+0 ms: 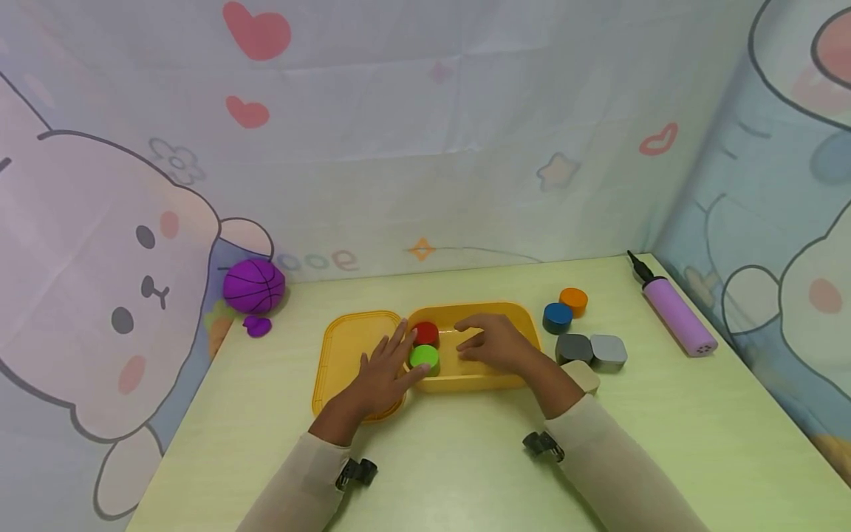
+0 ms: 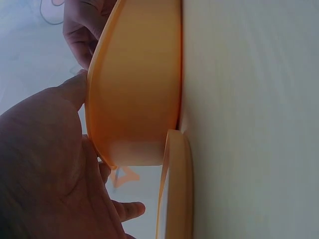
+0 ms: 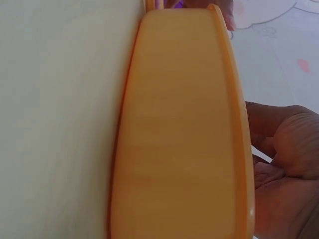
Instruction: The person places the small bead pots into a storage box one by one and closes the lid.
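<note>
In the head view, a yellow plastic box point(image 1: 465, 383) stands mid-table, holding a red round block point(image 1: 426, 332) and a light green round block point(image 1: 425, 358) at its left end. My left hand point(image 1: 380, 375), fingers spread, rests at the box's left rim beside these blocks. Under that hand and wrist lies the yellow lid point(image 1: 342, 362), flat on the table. Over the box's right half, my right hand point(image 1: 499, 344) has its fingers bent and parted, with nothing visible between them. The right wrist view shows the box's outer wall point(image 3: 174, 124), hiding the right fingertips.
To the box's right sit a blue round block point(image 1: 557, 318), an orange one point(image 1: 573, 301), a dark grey block point(image 1: 574, 349), a light grey one point(image 1: 608, 353) and a beige one point(image 1: 582, 376). A purple pump point(image 1: 679, 316) lies far right; a purple ball point(image 1: 254, 287) and small purple toy point(image 1: 256, 326) sit left.
</note>
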Demonstrator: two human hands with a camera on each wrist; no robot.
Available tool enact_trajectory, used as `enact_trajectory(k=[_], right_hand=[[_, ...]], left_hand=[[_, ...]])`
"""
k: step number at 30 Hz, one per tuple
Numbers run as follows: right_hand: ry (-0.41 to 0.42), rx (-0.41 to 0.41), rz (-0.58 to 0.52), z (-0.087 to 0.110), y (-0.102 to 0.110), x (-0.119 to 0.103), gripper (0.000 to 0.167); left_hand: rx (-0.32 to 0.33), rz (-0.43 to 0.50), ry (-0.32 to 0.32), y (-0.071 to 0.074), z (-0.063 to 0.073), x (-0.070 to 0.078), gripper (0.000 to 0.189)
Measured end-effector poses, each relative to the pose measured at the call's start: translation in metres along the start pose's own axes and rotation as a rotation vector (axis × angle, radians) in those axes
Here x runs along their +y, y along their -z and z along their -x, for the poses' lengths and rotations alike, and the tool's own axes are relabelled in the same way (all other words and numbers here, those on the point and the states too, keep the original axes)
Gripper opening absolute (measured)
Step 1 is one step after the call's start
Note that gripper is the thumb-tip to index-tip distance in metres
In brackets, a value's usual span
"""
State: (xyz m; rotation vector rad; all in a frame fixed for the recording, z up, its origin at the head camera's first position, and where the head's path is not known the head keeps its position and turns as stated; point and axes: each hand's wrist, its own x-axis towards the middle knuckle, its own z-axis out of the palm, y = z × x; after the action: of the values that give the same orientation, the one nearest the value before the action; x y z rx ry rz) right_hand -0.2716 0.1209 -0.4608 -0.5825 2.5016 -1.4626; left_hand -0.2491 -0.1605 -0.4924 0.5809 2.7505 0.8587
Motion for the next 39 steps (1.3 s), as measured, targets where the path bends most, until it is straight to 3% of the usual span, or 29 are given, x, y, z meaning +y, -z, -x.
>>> enact_trajectory(k=[6,15,26,33,39], right_hand=[[0.01,0.065,-0.021,0.01,0.017,0.006,0.049],[0.068,0.243,0.124,0.024,0.043,0.018,0.037],[0.063,0.304,0.135,0.037,0.075,0.02,0.032],[0.092,0.329,0.227,0.041,0.095,0.031,0.03],[0.031,0.343,0.278,0.044,0.108,0.047,0.032]], left_hand=[[0.002,0.002,-0.005,-0.001,0.0,-0.002,0.087],[-0.009,0.004,-0.012,0.001,0.002,-0.001,0.086],[-0.009,-0.006,-0.015,0.004,0.0,0.001,0.086],[-0.008,-0.004,-0.023,0.004,0.0,0.002,0.085],[-0.003,-0.004,-0.024,0.002,0.0,0.0,0.085]])
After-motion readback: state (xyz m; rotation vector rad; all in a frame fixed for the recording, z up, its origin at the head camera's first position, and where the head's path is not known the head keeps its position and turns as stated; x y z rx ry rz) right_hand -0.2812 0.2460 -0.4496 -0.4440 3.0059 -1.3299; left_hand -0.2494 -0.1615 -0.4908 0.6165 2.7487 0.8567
